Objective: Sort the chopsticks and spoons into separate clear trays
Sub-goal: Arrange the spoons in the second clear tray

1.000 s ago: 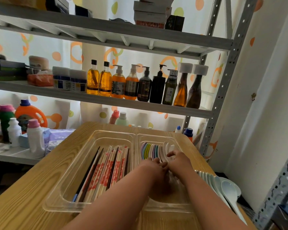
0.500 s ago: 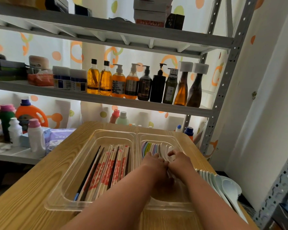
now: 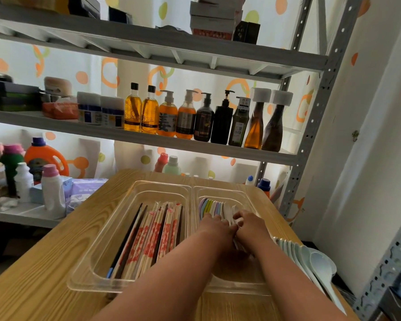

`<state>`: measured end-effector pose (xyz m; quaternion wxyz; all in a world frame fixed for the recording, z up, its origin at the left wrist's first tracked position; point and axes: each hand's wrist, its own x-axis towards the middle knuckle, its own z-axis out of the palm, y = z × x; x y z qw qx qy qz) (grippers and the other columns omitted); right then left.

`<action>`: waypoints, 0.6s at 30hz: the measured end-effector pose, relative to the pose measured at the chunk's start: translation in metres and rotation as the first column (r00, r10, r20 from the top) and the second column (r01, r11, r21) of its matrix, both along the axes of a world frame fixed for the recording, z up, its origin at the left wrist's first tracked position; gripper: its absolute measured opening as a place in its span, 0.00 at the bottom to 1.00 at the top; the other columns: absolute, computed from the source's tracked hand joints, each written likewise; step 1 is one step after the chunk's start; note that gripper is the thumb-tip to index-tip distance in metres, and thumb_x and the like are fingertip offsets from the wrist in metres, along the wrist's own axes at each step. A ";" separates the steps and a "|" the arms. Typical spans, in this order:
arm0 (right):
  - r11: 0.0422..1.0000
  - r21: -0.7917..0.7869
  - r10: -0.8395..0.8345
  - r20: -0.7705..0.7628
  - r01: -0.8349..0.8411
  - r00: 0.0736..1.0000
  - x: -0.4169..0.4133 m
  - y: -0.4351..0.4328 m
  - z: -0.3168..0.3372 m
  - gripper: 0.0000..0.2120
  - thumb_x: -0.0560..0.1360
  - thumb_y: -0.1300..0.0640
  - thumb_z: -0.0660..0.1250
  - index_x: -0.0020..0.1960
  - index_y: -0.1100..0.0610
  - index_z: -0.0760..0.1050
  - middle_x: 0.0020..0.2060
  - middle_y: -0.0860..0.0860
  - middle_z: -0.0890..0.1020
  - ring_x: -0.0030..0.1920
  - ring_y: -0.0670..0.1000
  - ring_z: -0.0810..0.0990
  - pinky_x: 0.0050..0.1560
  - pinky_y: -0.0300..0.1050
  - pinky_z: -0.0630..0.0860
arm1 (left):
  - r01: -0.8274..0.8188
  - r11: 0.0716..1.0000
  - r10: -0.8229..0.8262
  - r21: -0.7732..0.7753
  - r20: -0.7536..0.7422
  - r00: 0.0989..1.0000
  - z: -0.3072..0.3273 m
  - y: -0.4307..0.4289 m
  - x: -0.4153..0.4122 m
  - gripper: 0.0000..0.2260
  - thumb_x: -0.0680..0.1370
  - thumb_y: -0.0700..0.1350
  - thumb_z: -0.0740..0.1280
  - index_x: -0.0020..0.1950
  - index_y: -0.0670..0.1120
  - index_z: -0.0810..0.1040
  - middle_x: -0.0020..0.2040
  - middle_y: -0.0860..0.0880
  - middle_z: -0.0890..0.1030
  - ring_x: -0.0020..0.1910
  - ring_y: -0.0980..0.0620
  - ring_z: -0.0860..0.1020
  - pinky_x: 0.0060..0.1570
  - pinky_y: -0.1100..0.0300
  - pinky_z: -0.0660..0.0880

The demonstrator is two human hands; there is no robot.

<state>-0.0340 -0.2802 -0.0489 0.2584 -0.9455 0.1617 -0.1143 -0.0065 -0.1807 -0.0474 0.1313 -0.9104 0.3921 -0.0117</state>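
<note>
Grey metal shelving [image 3: 162, 46] fills the background, with a row of pump bottles [image 3: 204, 117] on its middle shelf. Below it lies a wooden surface [image 3: 44, 274] carrying two clear trays side by side, their rims touching. The left tray [image 3: 97, 258] holds the chopsticks [image 3: 148, 235], mostly in red-printed paper sleeves with a few dark bare ones, all lying lengthwise. The right tray [image 3: 248, 195] holds the spoons [image 3: 212, 206], pastel and white, standing on edge in a row at its far end. More pale loose spoons [image 3: 310, 260] lie nested on the surface just right of that tray. Both hands are inside the right tray, touching each other. The right hand [image 3: 250, 224] has its fingers curled round white spoons at the near end of the row. The left hand [image 3: 214, 224] is curled against the same spoons, though I cannot tell whether it grasps them.
</note>
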 end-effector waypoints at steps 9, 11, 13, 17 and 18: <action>0.975 -0.222 -0.017 -0.022 0.012 1.000 0.002 0.006 -0.003 0.17 0.79 0.59 0.59 0.67 0.55 0.67 0.55 0.54 0.79 0.53 0.52 0.79 0.53 0.43 0.74 | 0.056 0.998 -0.056 0.025 -0.011 0.998 -0.007 -0.002 0.005 0.26 0.81 0.46 0.61 0.77 0.47 0.58 0.77 0.45 0.60 0.74 0.43 0.59 0.73 0.45 0.58; 0.989 -0.150 0.003 -0.049 -0.010 0.999 0.002 0.004 -0.002 0.17 0.78 0.61 0.61 0.66 0.54 0.67 0.56 0.55 0.79 0.54 0.52 0.78 0.54 0.44 0.74 | 0.048 0.999 -0.048 0.020 -0.015 0.999 -0.006 -0.002 0.005 0.26 0.81 0.47 0.61 0.77 0.47 0.58 0.77 0.45 0.60 0.75 0.43 0.58 0.73 0.45 0.56; 0.999 -0.030 0.036 -0.040 -0.038 0.999 0.000 0.001 -0.001 0.18 0.76 0.63 0.63 0.65 0.54 0.68 0.59 0.56 0.78 0.56 0.54 0.77 0.52 0.43 0.73 | 0.039 0.999 -0.039 -0.001 -0.028 0.999 -0.006 -0.002 0.004 0.26 0.81 0.50 0.60 0.77 0.47 0.58 0.76 0.45 0.61 0.75 0.43 0.59 0.73 0.45 0.56; 0.979 0.199 0.051 -0.020 -0.046 0.999 -0.003 -0.006 0.001 0.22 0.74 0.67 0.64 0.65 0.54 0.68 0.60 0.57 0.77 0.55 0.54 0.77 0.48 0.41 0.73 | 0.050 0.998 -0.051 -0.043 -0.020 0.999 -0.005 -0.001 0.003 0.28 0.81 0.58 0.57 0.77 0.45 0.58 0.75 0.44 0.64 0.73 0.44 0.62 0.71 0.46 0.60; 0.970 0.237 0.052 -0.016 -0.047 0.999 -0.002 -0.007 0.001 0.22 0.73 0.67 0.64 0.65 0.54 0.68 0.59 0.57 0.77 0.54 0.54 0.77 0.47 0.41 0.74 | 0.067 0.997 -0.067 -0.047 -0.010 0.998 -0.006 -0.001 0.004 0.28 0.81 0.58 0.57 0.76 0.45 0.59 0.75 0.44 0.64 0.73 0.43 0.63 0.70 0.46 0.61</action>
